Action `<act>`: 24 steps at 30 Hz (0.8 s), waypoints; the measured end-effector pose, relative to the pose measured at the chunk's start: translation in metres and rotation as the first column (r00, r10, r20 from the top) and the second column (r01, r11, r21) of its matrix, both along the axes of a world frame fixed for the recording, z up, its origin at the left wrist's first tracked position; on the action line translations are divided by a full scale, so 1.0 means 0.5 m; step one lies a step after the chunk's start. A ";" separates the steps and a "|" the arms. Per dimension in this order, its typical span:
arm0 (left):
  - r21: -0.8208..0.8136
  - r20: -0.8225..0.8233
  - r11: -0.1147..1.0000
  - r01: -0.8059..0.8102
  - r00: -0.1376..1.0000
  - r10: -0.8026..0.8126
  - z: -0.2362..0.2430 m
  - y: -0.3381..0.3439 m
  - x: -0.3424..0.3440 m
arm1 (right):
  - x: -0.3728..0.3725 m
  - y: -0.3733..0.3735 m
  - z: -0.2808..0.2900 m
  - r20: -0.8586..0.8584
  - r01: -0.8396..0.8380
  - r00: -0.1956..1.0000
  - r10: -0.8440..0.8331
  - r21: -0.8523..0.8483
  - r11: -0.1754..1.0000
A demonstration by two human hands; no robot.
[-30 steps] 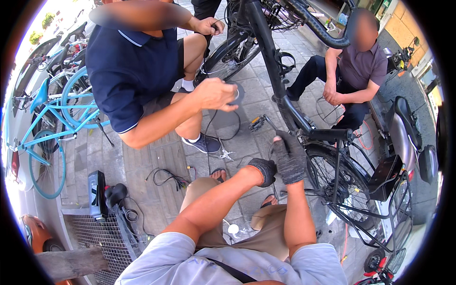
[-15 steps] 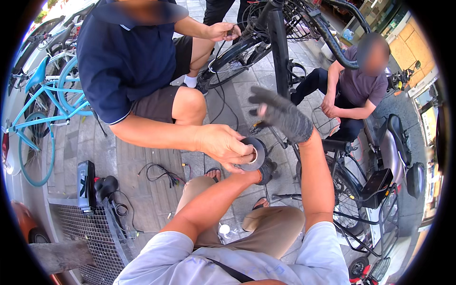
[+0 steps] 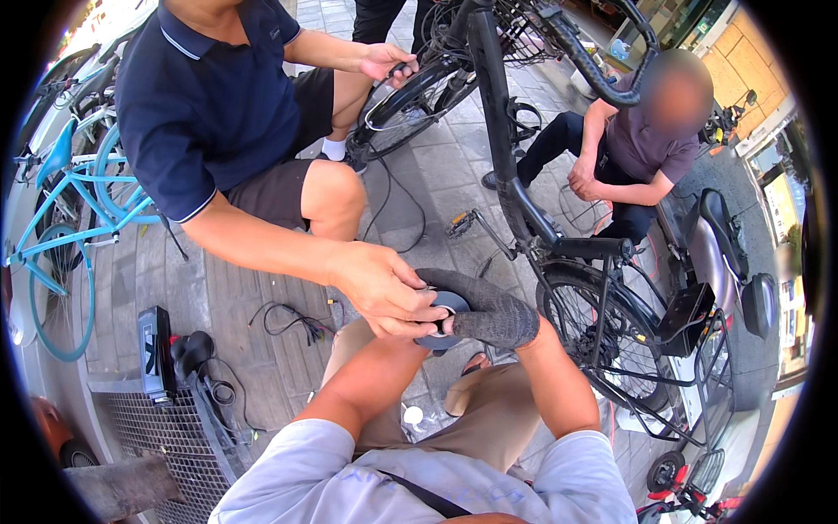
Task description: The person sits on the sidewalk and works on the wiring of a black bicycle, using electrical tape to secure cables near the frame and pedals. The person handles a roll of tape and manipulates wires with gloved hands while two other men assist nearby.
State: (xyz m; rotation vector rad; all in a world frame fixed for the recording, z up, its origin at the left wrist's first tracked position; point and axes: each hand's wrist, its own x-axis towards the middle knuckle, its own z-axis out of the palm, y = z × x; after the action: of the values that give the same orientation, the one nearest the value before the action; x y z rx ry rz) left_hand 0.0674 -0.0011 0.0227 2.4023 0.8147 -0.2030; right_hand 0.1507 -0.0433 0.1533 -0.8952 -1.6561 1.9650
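Note:
My right hand (image 3: 497, 316), in a dark grey knit glove, curls round a roll of dark tape (image 3: 443, 340), its thumb at the ring's inner edge. The bare hand (image 3: 384, 288) of a person in a navy shirt also grips the roll from the left. My left forearm (image 3: 384, 375) reaches up beneath that hand; my left hand is hidden behind it and the tape. With the other hand (image 3: 390, 63), the same person holds a small dark piece beside a bicycle wheel. The black bicycle (image 3: 491, 113) stands just beyond our hands.
Cables (image 3: 297, 321) lie on the paving left of my knees. A black battery case (image 3: 155, 354) and a saddle (image 3: 194, 351) rest by a metal grating (image 3: 157, 428). Light-blue bicycles (image 3: 83, 188) stand far left. Another person (image 3: 650, 144) sits at right, near a scooter (image 3: 711, 253).
My gloved right hand has come down and left, from open in the air onto the tape roll. The roll and the other person's hand have shifted slightly left and down.

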 end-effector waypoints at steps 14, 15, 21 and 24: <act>0.080 0.246 0.996 -0.025 0.969 0.005 -0.017 -0.014 -0.006 | 0.342 -0.486 -0.230 0.164 0.987 0.098 -0.982 0.109 0.117; 0.097 0.239 0.994 -0.045 0.971 0.021 0.009 -0.005 -0.012 | 0.363 -0.517 -0.295 0.189 0.987 0.076 -0.979 0.128 0.102; -0.052 0.035 0.996 -0.074 0.996 0.076 0.011 -0.006 0.013 | 0.376 -0.724 -0.605 0.358 0.746 -0.216 -0.908 -0.540 -0.390; -0.037 0.055 0.999 -0.034 0.998 0.036 -0.001 -0.022 0.012 | 0.411 -0.803 -0.701 0.426 0.674 -0.295 -0.855 -0.542 -0.503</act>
State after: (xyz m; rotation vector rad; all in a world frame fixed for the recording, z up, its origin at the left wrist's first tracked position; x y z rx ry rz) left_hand 0.0732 -0.0121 0.0220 2.3475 0.8207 -0.1355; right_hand 0.3563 -0.4446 -0.1973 -1.3934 0.5537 0.9697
